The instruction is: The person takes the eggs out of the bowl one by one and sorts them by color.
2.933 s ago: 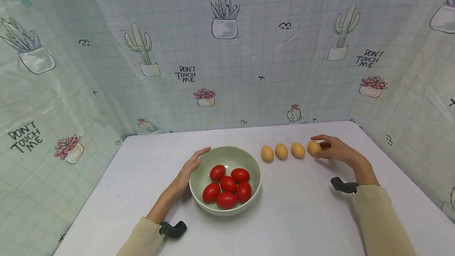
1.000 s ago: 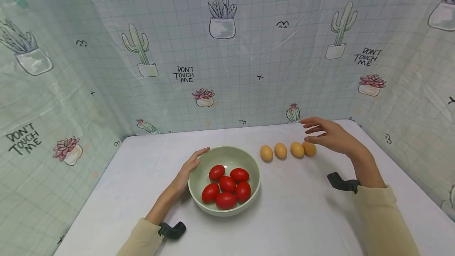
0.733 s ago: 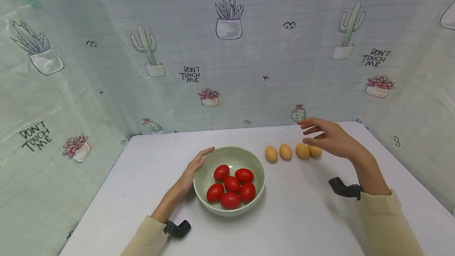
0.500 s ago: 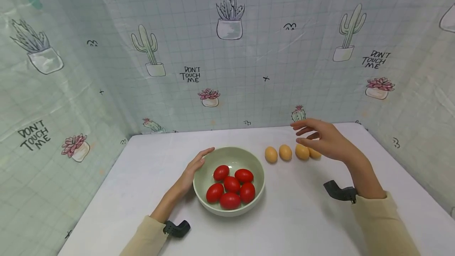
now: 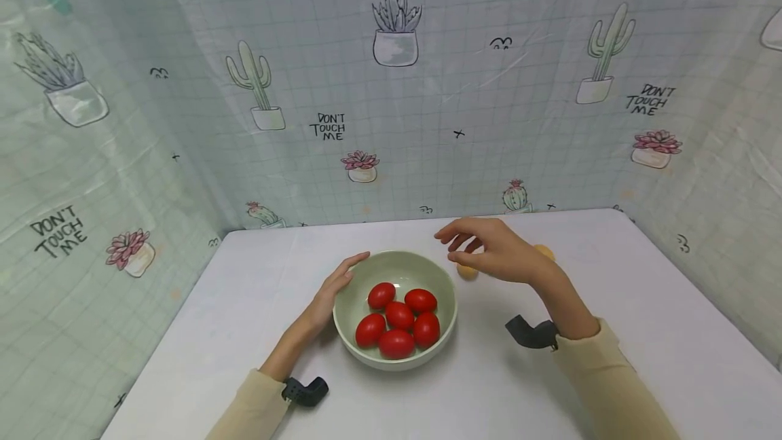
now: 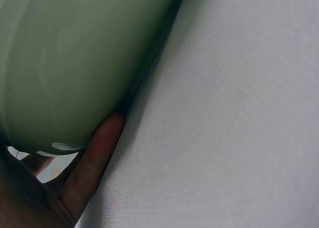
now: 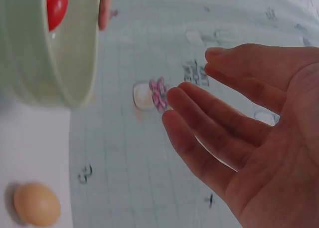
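In the head view a pale green bowl [image 5: 400, 267] holds several red eggs [image 5: 397, 344]. My left hand [image 5: 319, 305] rests against its left side, fingers extended along the outer wall. The left wrist view has a finger [image 6: 102, 138] touching the bowl's underside [image 6: 70, 63] near the table. Over the row of yellow-tan eggs hangs my right hand [image 5: 497, 251], fingers loosely bent and nothing in them. One egg [image 5: 467, 271] peeks out below its thumb, and another [image 5: 544, 251] shows behind the wrist. The hand hides the middle of the row. The right wrist view confirms an empty palm [image 7: 279, 178].
A white table [image 5: 489, 386] lies under everything. Behind it and at both sides hangs a patterned cloth [image 5: 421, 107] with plant drawings. Each wrist wears a dark camera mount, such as the right one [image 5: 531, 333].
The right hand earlier had its fingers at the rightmost yellow-tan egg, which shifted left beside its neighbour. It then lifted off and moved left, empty, toward the bowl. The left hand stayed put.
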A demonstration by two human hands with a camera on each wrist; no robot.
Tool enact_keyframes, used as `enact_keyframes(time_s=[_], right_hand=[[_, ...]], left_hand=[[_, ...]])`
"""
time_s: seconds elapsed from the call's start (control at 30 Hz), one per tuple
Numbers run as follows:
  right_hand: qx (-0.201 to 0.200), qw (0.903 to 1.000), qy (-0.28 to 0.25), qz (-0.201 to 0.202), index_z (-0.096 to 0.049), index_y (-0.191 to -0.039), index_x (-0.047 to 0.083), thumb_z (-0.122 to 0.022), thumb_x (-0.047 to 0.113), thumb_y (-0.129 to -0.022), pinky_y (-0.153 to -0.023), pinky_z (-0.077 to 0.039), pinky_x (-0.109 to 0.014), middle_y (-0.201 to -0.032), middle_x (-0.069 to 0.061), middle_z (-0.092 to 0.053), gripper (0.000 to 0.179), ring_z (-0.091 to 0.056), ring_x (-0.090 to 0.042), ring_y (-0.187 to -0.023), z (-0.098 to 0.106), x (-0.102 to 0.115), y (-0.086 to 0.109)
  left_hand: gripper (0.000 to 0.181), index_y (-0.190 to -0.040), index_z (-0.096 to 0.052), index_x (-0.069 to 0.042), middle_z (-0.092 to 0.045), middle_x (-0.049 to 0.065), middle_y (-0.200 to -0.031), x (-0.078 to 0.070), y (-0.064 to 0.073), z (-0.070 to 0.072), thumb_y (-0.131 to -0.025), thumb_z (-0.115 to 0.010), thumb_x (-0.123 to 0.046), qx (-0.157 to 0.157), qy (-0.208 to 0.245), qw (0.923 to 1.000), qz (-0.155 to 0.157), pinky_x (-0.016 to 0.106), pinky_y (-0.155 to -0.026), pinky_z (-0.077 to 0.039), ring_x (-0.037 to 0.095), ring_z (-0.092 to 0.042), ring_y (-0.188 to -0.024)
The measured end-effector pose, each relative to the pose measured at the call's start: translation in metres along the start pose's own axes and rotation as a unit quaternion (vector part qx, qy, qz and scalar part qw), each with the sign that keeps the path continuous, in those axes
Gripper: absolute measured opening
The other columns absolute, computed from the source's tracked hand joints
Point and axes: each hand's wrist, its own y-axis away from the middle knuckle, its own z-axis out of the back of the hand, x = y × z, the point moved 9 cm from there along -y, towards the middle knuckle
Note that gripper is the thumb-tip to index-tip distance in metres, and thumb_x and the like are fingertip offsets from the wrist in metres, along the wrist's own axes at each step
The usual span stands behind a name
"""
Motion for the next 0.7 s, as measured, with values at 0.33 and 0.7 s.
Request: enact_keyframes(time_s=[0.33,0.7], right_hand=[[0.09,0.9943,-0.045,0.036,-0.069,-0.128,0.011,-0.07,0.011,-0.096,-0.086,-0.061,-0.03,-0.12,-0.005,-0.074,0.032,-0.072,-0.017,-0.102,-0.06,0.034,-0.036],[0.161,0.9852,-0.03,0.049,-0.069,-0.125,0.014,-0.072,0.011,-0.095,-0.089,-0.059,-0.028,-0.124,0.0,-0.072,0.031,-0.072,-0.024,-0.108,-0.117,0.046,-0.054]], left_hand=[[0.052,-0.161,-0.034,-0.019,-0.033,0.009,-0.168,-0.003,0.002,0.002,-0.112,-0.022,-0.03,-0.001,0.002,1.0,0.01,0.009,-0.109,-0.035,0.035,-0.034,-0.154],[0.052,-0.161,-0.033,-0.02,-0.033,0.01,-0.167,-0.002,0.0,-0.001,-0.112,-0.02,-0.03,0.009,0.012,0.9999,0.004,0.015,-0.101,-0.047,0.034,-0.042,-0.145]])
